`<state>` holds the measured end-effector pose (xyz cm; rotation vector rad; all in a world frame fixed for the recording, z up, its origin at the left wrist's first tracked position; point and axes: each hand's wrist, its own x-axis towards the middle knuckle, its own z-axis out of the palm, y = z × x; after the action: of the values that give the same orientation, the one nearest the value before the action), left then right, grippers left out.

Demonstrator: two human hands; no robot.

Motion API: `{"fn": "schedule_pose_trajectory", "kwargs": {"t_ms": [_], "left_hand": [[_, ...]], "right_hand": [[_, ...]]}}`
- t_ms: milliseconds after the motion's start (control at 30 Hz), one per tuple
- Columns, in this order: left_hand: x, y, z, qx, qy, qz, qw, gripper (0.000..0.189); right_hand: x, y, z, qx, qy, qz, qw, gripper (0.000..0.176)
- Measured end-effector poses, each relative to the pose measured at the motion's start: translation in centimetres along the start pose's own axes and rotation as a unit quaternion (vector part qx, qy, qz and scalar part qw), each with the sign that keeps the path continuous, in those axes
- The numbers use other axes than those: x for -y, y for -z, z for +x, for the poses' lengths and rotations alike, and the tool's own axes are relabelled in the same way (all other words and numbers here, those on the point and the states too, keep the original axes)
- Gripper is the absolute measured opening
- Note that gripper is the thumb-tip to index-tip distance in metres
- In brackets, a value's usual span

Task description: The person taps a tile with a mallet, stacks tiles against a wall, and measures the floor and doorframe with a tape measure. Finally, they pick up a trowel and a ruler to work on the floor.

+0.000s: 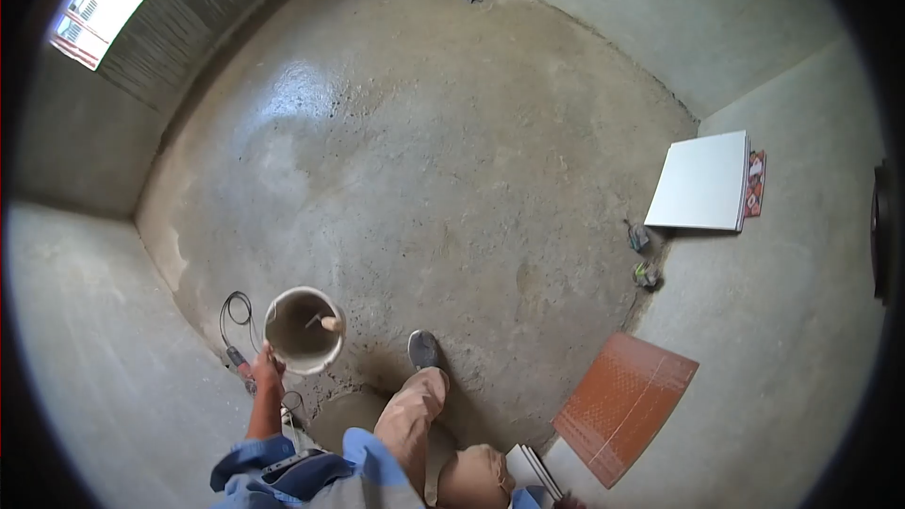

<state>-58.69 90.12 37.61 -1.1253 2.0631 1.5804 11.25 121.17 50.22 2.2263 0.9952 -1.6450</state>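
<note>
My left hand (265, 365) grips the near rim of a white bucket (304, 329) held over the concrete floor. The bucket holds grey mortar, and a tool with a wooden handle (329, 323) sticks up out of it. My right hand is out of view at the bottom edge. My leg in tan trousers and a grey shoe (424, 350) step forward to the right of the bucket.
Black cables and a power tool (238, 320) lie by the left wall. White tiles (702, 181) lean on the right wall, an orange tile (624, 405) lower down. Small tools (643, 256) lie near them. A wet patch (302, 94) shines on the floor.
</note>
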Motion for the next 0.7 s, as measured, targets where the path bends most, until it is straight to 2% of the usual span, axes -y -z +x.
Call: {"fn": "schedule_pose_trajectory", "kwargs": {"t_ms": [33,67,100,167,200,233,267,400,467,533,600,700], "left_hand": [[-2.5,-2.1,1.6,0.025,0.012,-0.024,0.999,0.031],[-4.7,-3.9,3.1,0.054,0.01,-0.057,0.997,0.034],[-7.9,-6.1,2.8,0.06,-0.001,-0.038,0.997,0.037],[-12.3,-8.6,4.9,0.051,0.003,-0.062,0.997,0.041],[-14.2,-10.0,6.0,0.05,0.003,-0.083,0.995,0.046],[-15.7,-10.6,7.4,0.05,0.009,-0.1,0.994,0.044],[-16.9,-11.0,8.5,0.049,0.017,-0.119,0.992,0.043],[-21.2,-13.2,8.7,0.005,0.017,-0.141,0.99,0.042],[-23.0,-13.7,10.3,-0.01,0.017,-0.145,0.989,0.041],[-22.7,-13.7,14.1,0.05,0.006,-0.118,0.992,0.042],[-23.2,-15.8,16.1,0.009,0.004,-0.095,0.995,0.044],[-23.8,-19.9,17.7,-0.029,0.057,-0.073,0.995,0.057]], "right_hand": [[7.4,-1.9,0.4,-0.013,0.022,-0.015,1.0,0.028],[14.6,-4.0,0.8,-0.023,0.049,-0.031,0.998,0.035],[19.4,-5.5,1.2,-0.042,0.103,-0.033,0.993,0.028],[29.0,-8.0,1.3,-0.084,0.058,-0.17,0.98,0.033],[32.5,-8.9,1.4,-0.088,0.061,-0.172,0.979,0.033],[35.6,-9.6,1.8,-0.059,0.137,-0.187,0.971,0.032],[38.2,-10.1,2.2,-0.028,0.212,-0.203,0.955,0.031],[46.8,-13.0,5.5,0.012,0.246,-0.283,0.927,0.03],[49.6,-14.2,10.5,0.027,0.283,-0.388,0.877,0.034],[54.5,-17.7,12.5,0.036,0.288,-0.438,0.851,0.035],[58.2,-19.7,14.7,0.043,0.268,-0.499,0.823,0.036],[62.9,-22.6,17.2,0.074,0.261,-0.538,0.798,0.036]]}}
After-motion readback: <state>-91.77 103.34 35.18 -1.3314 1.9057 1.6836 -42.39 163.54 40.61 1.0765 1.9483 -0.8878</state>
